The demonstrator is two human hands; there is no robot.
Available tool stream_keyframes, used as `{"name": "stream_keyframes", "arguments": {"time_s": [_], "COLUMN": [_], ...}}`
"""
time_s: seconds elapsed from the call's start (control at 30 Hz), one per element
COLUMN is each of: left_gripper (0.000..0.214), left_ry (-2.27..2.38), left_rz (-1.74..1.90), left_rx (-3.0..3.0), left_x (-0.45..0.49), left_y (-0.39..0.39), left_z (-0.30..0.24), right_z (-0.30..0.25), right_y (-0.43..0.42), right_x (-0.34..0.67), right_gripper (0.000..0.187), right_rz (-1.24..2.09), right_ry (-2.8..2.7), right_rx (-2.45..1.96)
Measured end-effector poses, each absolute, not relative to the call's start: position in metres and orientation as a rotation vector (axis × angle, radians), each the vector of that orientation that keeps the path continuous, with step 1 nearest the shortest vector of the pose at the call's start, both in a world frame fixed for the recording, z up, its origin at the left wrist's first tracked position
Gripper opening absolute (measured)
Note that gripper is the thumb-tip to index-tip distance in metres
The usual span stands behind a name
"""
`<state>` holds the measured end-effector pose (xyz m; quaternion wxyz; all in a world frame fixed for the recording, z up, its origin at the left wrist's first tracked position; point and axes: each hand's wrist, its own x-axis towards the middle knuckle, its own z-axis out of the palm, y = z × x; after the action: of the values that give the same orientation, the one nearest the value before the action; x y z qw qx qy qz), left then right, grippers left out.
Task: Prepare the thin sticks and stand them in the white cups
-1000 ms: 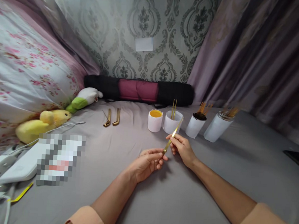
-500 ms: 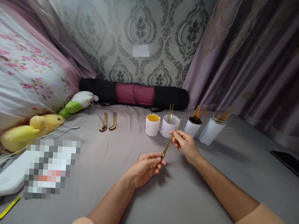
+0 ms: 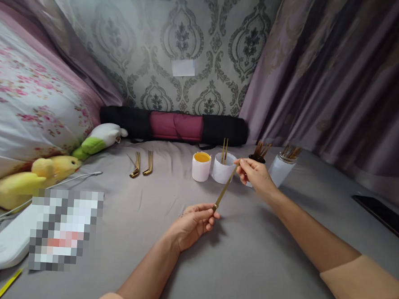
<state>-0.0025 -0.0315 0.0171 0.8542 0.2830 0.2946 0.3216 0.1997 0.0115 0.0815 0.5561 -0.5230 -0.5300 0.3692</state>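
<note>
I look down on a grey sheet (image 3: pixel 140 227) filling the lower frame; its creases could let something light tip or roll, I judge. Well smaller are my two hands: the right hand (image 3: pixel 254 173), right of centre, has thumb and forefinger pinched together at one tip, and the left hand (image 3: pixel 195 221), lower centre, is curled closed round the other end. The right one covers part of a dark-mouthed cup (image 3: pixel 255 159); swinging it carelessly could knock that cup, since my view of it is blocked. Just left, the wide white pot (image 3: pixel 221 174) and the yellow-lined pot (image 3: pixel 201 170) stand upright, close enough for a stray knuckle to topple either. Between the hands, tilted up toward the right, is the slim gold piece (image 3: pixel 223 191). Uneven pull from the two grips might bend it, and the fingertip pinch, having so little surface, could slip. Thinnest are the two upright gold sticks (image 3: pixel 223 151) in the wide pot, which a bump could tip over.
</note>
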Motion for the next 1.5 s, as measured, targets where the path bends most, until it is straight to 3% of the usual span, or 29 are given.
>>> {"name": "stream_keyframes", "arguments": {"time_s": [0.97,1.5], "left_gripper": [0.015,0.013], "left_ry": [0.625,0.543], "left_rz": [0.769,0.754], "left_rx": [0.482,0.321], "left_x": [-0.008,-0.012], "left_y": [-0.028,-0.022], "left_z": [0.017,0.014], "right_z": [0.104,0.155], "right_y": [0.017,0.034], "right_x": [0.212,0.247], "right_gripper": [0.023,0.015], "right_rz": [0.822,0.617], "right_ry": [-1.173,-0.953], "right_rx": [-1.334,-1.393]}}
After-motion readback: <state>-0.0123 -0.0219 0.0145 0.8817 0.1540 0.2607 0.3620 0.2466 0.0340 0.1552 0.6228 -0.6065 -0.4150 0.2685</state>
